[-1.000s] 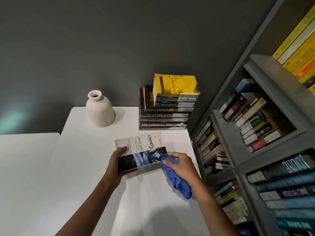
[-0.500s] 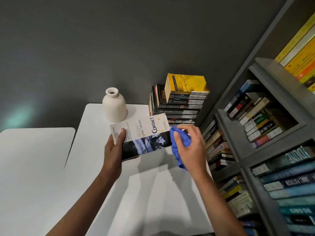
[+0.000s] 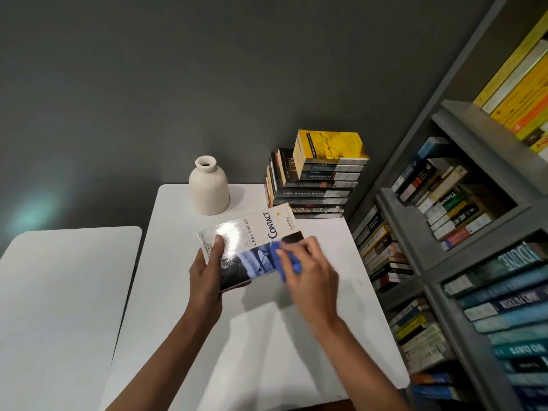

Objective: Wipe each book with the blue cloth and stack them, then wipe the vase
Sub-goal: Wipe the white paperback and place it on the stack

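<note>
Left hand (image 3: 207,271) grips near-left end of Contact book (image 3: 252,244), thumb on cover, book above white table (image 3: 267,336). Right hand (image 3: 310,274), blurred, pinches blue cloth (image 3: 281,259) against cover's right half. Vase (image 3: 209,188) far, apart. Book stack (image 3: 318,179) far right, at table edge.

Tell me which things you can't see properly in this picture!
Head view, all of it:
- blue cloth: mostly hidden under the right hand, and blurred.
- Contact book: a corner covered by cloth and hand; glare whitens the small print by the left hand.
- book stack: lowest spines partly hidden behind the Contact book.
- shelf books: cut off by the right edge, many titles too blurred.
</note>
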Demonstrator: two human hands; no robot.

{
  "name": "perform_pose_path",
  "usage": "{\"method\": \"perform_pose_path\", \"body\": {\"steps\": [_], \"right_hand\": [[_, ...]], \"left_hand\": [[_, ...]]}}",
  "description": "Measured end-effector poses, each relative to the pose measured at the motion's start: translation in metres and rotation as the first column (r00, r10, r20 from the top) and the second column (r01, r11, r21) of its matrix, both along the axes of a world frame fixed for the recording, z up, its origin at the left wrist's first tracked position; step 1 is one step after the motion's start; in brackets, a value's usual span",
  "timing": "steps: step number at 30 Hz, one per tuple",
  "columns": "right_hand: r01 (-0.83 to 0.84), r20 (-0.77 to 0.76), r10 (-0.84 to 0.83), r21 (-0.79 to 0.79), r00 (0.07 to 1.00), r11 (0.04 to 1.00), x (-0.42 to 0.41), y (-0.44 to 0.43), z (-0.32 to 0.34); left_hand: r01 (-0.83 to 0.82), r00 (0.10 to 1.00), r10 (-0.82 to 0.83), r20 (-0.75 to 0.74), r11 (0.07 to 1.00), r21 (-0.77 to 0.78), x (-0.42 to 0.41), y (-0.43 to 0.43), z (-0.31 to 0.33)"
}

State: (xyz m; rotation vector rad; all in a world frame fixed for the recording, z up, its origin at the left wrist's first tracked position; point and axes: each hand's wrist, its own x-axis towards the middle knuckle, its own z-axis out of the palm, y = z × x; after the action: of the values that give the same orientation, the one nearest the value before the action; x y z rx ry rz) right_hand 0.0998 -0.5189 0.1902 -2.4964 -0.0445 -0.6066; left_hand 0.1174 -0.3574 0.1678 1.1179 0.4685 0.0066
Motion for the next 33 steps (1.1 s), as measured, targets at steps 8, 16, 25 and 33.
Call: {"method": "perform_pose_path", "body": {"steps": [8,16,25,33], "right_hand": [[-0.057,0.041,0.058,-0.032,0.997,0.998,-0.005,0.048,0.005],[0.131,0.036,-0.132,0.027,0.991,0.991,0.024,-0.008,0.010],[0.162,0.012,-0.163,0.075,0.987,0.984,0.037,-0.038,0.011],[0.225,0.114,-0.238,0.117,0.964,0.967,0.060,-0.044,0.046]], "left_hand": [[0.015,1.000,-0.016,-0.012,0.999,-0.041,0.005,-0.011,0.007],[0.012,1.000,-0.012,-0.016,1.000,0.006,0.007,-0.006,0.011],[0.073,0.997,-0.073,0.012,0.995,0.063,0.009,0.004,0.016],[0.093,0.993,-0.098,0.061,0.993,0.079,0.022,0.002,0.024]]}}
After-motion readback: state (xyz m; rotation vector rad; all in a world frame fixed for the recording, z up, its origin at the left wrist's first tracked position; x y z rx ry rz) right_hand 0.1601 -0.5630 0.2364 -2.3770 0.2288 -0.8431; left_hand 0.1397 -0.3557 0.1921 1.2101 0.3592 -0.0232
